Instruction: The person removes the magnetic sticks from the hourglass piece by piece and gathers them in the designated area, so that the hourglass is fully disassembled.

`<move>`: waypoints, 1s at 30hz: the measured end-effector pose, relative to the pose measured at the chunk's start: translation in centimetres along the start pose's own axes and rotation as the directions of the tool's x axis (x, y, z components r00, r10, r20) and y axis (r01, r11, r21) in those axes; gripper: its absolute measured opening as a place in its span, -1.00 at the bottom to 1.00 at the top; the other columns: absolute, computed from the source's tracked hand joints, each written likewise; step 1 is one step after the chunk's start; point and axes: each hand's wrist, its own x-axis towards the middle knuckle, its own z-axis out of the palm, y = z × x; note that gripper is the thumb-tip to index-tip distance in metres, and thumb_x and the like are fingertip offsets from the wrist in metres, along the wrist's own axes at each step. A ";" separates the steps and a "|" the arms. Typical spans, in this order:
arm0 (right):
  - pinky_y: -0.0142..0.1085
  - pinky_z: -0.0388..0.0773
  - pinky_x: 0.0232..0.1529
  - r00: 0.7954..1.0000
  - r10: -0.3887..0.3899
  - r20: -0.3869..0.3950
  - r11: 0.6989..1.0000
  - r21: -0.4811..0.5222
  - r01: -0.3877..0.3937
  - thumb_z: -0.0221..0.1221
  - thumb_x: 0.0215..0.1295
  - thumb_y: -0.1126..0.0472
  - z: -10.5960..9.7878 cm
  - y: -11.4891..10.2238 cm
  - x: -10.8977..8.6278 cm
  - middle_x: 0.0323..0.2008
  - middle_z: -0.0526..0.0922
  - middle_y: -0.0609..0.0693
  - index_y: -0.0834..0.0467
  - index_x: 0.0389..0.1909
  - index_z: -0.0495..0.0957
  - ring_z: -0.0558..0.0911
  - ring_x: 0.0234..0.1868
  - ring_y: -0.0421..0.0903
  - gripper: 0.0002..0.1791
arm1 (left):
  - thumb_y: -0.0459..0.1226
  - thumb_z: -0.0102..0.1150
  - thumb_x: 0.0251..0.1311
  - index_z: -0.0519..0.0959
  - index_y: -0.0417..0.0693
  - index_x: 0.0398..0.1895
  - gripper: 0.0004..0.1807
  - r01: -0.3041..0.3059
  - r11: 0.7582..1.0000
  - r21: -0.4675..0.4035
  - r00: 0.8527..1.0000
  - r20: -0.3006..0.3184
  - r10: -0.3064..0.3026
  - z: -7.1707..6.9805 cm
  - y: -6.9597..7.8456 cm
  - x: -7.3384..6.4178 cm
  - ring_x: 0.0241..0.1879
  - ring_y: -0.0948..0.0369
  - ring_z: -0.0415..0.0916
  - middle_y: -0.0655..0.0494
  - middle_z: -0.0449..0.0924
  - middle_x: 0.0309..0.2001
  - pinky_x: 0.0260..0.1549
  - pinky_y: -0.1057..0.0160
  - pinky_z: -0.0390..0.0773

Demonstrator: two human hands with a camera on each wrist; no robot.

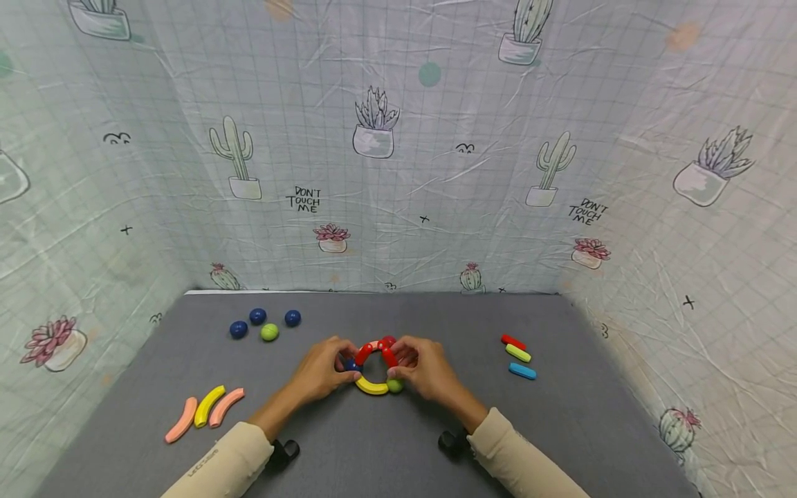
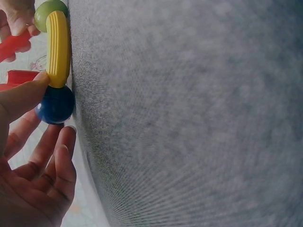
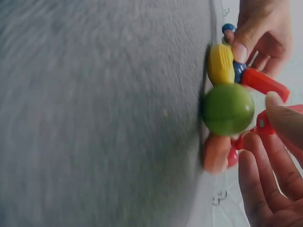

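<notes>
In the head view a ring of ball-and-stick toy pieces lies on the grey table between both hands. It has a yellow curved stick in front, a green ball, a blue ball, a red ball and a pink curved stick. My left hand holds the blue ball between thumb and fingers, its thumb by the yellow stick's end. A red straight stick slants up from that ball. My right hand pinches another red straight stick above the ring.
Several loose balls, blue and green, lie at the back left. Pink and yellow curved sticks lie front left. On the right are red, yellow-green and blue straight sticks. A printed cloth encloses the table.
</notes>
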 end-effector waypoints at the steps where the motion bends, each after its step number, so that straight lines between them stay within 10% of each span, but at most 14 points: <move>1: -0.39 0.69 -0.24 1.000 0.003 -0.015 1.000 0.006 -0.003 0.56 0.16 0.26 -0.3 0.0 -0.1 -0.22 0.80 -0.08 0.05 -0.06 0.74 0.73 -0.29 -0.26 -0.67 | -0.20 0.64 0.11 0.74 0.07 -0.09 -0.69 0.000 1.000 0.002 1.000 -0.001 0.000 0.0 0.0 0.0 -0.34 0.28 0.54 0.17 0.65 -0.19 -0.33 0.33 0.51; 12: -0.38 0.67 -0.17 0.982 0.101 -0.162 0.990 -0.084 -0.116 0.53 0.19 0.28 -6.1 2.4 -2.1 -0.19 0.77 -0.09 0.01 -0.09 0.81 0.71 -0.23 -0.21 -0.73 | -0.21 0.64 0.11 0.74 0.07 -0.10 -0.69 0.021 1.000 0.012 1.000 -0.005 -0.021 -0.1 0.3 -0.2 -0.33 0.28 0.53 0.19 0.63 -0.20 -0.32 0.32 0.50; 30: -0.39 0.64 -0.34 0.961 0.199 -0.194 0.923 -0.293 -0.250 0.58 0.08 0.34 -14.3 7.2 -9.4 -0.27 0.81 0.00 0.11 -0.19 0.80 0.73 -0.36 -0.21 -0.74 | -0.22 0.62 0.13 0.74 0.06 -0.08 -0.70 0.028 1.000 0.013 1.000 -0.006 -0.028 0.0 0.4 -0.2 -0.36 0.31 0.48 0.17 0.64 -0.19 -0.35 0.33 0.49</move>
